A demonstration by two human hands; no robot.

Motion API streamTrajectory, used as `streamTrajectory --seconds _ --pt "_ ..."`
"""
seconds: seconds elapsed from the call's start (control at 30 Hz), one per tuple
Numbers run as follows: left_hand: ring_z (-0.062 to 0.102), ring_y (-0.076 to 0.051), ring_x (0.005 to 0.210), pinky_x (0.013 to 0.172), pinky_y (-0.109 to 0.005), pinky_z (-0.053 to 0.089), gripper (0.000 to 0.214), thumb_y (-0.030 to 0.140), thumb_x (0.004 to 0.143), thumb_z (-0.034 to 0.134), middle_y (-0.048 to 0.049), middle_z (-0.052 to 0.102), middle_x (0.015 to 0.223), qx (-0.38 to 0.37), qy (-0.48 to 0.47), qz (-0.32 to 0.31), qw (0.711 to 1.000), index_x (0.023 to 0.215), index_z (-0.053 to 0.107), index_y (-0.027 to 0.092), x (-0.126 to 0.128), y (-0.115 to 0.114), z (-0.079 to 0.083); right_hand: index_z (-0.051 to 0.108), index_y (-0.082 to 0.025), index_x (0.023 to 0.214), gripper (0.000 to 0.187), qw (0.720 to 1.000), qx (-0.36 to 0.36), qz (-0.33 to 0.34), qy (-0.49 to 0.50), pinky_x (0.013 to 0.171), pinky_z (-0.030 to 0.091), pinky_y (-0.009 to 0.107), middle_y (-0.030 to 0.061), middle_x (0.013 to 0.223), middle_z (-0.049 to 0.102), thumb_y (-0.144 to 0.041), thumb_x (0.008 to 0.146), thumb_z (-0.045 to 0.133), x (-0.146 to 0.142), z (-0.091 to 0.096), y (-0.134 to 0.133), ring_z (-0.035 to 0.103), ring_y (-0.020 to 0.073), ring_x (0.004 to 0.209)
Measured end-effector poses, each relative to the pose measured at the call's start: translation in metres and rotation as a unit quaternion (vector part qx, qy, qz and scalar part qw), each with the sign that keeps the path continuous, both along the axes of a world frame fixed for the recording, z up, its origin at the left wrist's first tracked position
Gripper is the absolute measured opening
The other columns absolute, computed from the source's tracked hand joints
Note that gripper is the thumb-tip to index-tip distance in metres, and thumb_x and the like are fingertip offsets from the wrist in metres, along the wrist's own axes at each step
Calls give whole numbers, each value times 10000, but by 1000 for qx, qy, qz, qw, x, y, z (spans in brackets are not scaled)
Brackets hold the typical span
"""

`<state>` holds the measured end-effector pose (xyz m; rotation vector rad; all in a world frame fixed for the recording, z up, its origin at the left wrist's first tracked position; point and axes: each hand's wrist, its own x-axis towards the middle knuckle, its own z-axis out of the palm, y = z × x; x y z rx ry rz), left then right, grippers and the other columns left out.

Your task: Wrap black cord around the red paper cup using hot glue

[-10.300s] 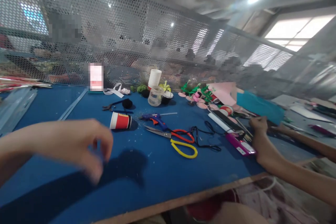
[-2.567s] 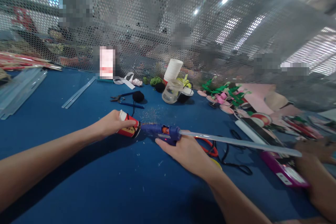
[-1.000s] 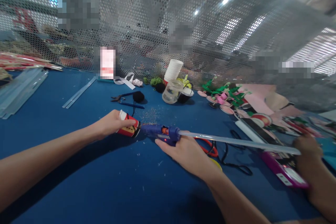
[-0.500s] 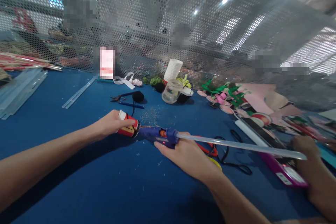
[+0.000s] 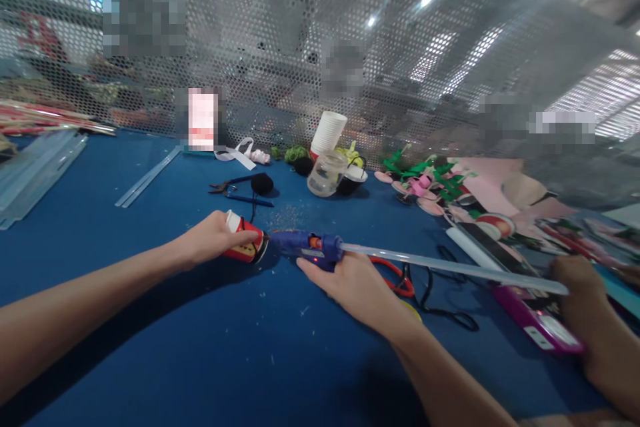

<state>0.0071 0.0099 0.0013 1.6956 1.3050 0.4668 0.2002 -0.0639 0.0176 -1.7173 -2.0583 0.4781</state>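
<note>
My left hand is closed round a small red paper cup lying on its side on the blue table. My right hand grips a blue hot glue gun, whose nozzle touches the cup's bottom end. A long clear glue stick juts from the back of the gun toward the right.
Another person's hand rests at the right by a purple phone. Red and yellow scissors and a black cord lie behind my right hand. A jar, white cups, pliers, ribbons and a perforated metal screen stand farther back.
The glue gun's nozzle stays at the cup while my right hand shifts slightly. The other person's hand at the right has moved a little.
</note>
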Motion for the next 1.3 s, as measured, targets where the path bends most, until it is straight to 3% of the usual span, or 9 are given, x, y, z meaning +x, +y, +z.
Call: streamTrajectory --seconds 0.17,0.47,0.93,1.3 --pt "293 -61 398 390 -200 189 337 444 580 579 56 416 429 -3 3 1 1000 475 446 153 0 -1 2 602 -161 729 192 999 -37 -19 25 511 364 242 8 556 536 -245 720 430 -2 4 0 459 122 501" --pt "281 -66 394 385 -205 179 349 459 588 560 56 388 418 21 18 -28 999 464 439 156 -1 -1 0 540 -175 637 176 996 -40 -23 71 416 319 208 -29 475 436 -284 718 426 0 -2 3 372 92 425" --pt "266 -63 394 377 -202 166 348 448 587 565 55 368 409 20 18 -25 999 451 437 153 -2 -1 0 423 -186 541 207 993 -70 -38 85 434 344 219 -55 393 394 -298 711 458 2 -2 2 401 94 394" --pt "290 -66 404 386 -199 187 343 455 587 562 49 404 429 14 9 -29 999 469 460 149 -1 0 0 437 -183 552 188 992 -71 -26 99 438 343 220 -61 391 381 -280 712 457 2 -2 3 390 89 391"
